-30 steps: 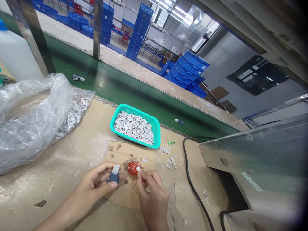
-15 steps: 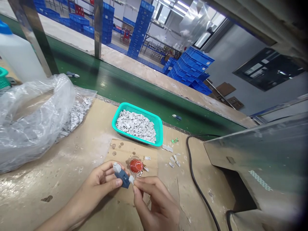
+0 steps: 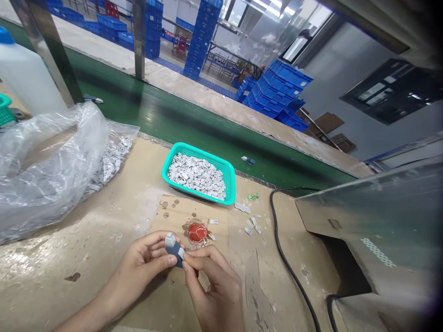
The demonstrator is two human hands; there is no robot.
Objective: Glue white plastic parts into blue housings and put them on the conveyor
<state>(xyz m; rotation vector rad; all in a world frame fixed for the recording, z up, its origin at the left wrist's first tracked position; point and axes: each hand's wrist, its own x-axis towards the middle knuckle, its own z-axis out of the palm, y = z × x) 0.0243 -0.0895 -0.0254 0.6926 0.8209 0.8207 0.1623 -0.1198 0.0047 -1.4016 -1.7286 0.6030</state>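
My left hand point(image 3: 152, 256) is closed around a dark blue plastic part point(image 3: 172, 249) with a light grey tip at its upper end. Between thumb and fingertips, my right hand point(image 3: 212, 281) pinches a small light grey plastic piece point(image 3: 181, 252) against the face of the blue part. Just beyond my hands, a shallow red dish point(image 3: 197, 233) sits on a stained cardboard sheet point(image 3: 180, 212). Behind it, a turquoise basket point(image 3: 232, 184) holds many small grey pieces point(image 3: 197, 175). A few loose grey pieces point(image 3: 253, 224) lie right of the cardboard.
A clear plastic bag point(image 3: 51, 184) with more grey pieces fills the left, before a white jug point(image 3: 27, 74). Across the back runs a green conveyor belt point(image 3: 166, 115) carrying blue-and-grey parts point(image 3: 248, 160). A black cable point(image 3: 277, 240) curves beside a metal box point(image 3: 380, 221) at right.
My right hand has moved left, bringing the small grey piece from beside the blue part onto its face. On the belt, the blue-and-grey parts have shifted left.
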